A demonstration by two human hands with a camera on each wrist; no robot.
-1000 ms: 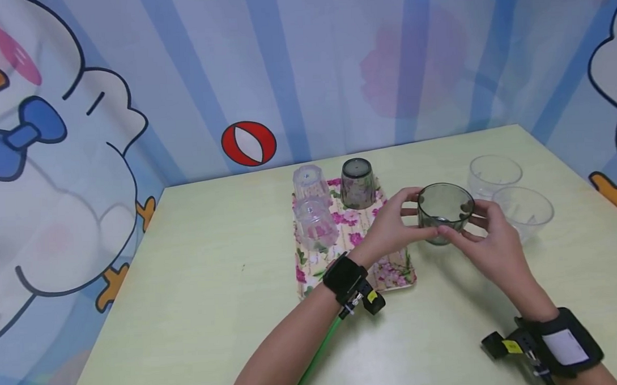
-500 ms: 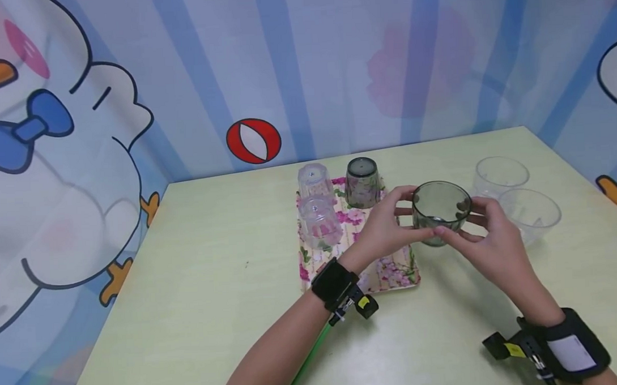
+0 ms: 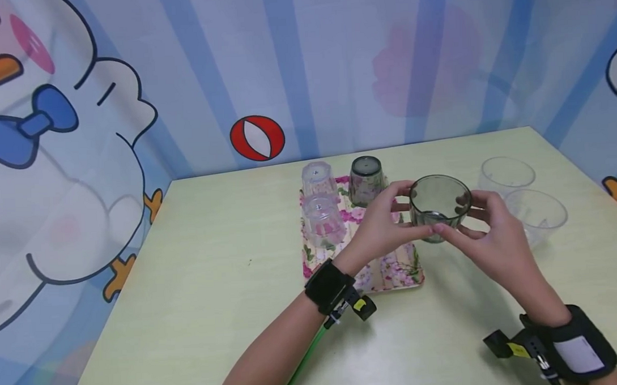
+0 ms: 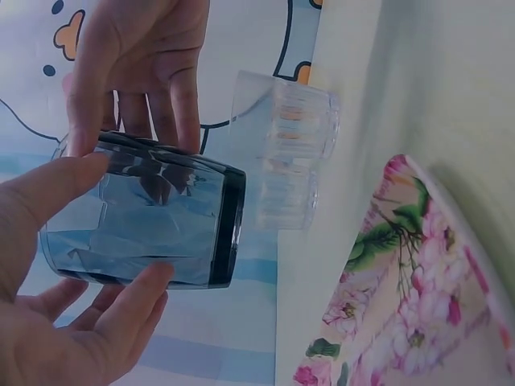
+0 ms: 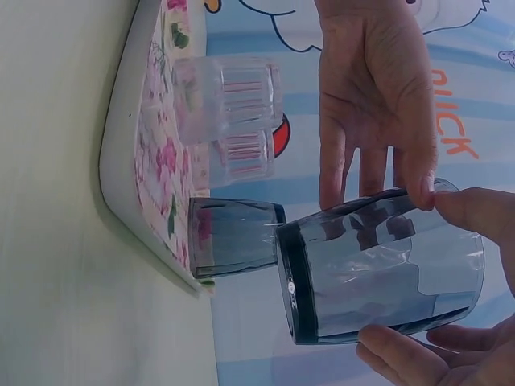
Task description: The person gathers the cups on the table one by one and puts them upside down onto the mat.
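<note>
Both hands hold a grey-tinted tumbler [image 3: 434,217] upright in the air, rim up, just right of the tray in the head view. My left hand [image 3: 376,227] grips its left side, thumb across the front. From the right, my right hand [image 3: 501,245] grips it, its thumb tip close to the left thumb. Both wrist views show the tumbler [image 4: 161,217] sideways, fingers spread round its wall. On the flowered tray [image 3: 393,274] another grey tumbler [image 3: 366,182] stands upside down at the back right. Two clear tumblers, one nearer [image 3: 323,220] and one farther [image 3: 318,179], stand upside down at its left.
Two clear tumblers, one nearer [image 3: 536,213] and one farther [image 3: 507,174], stand rim up on the pale table [image 3: 214,275] at the right, behind my right hand. A cartoon-printed backdrop [image 3: 335,72] rises along the table's back edge. A green cable [image 3: 304,362] runs along the left forearm.
The held tumbler and both hands have shifted slightly left relative to the tray and a little up. The head view has turned slightly left. Both hands keep their grip.
</note>
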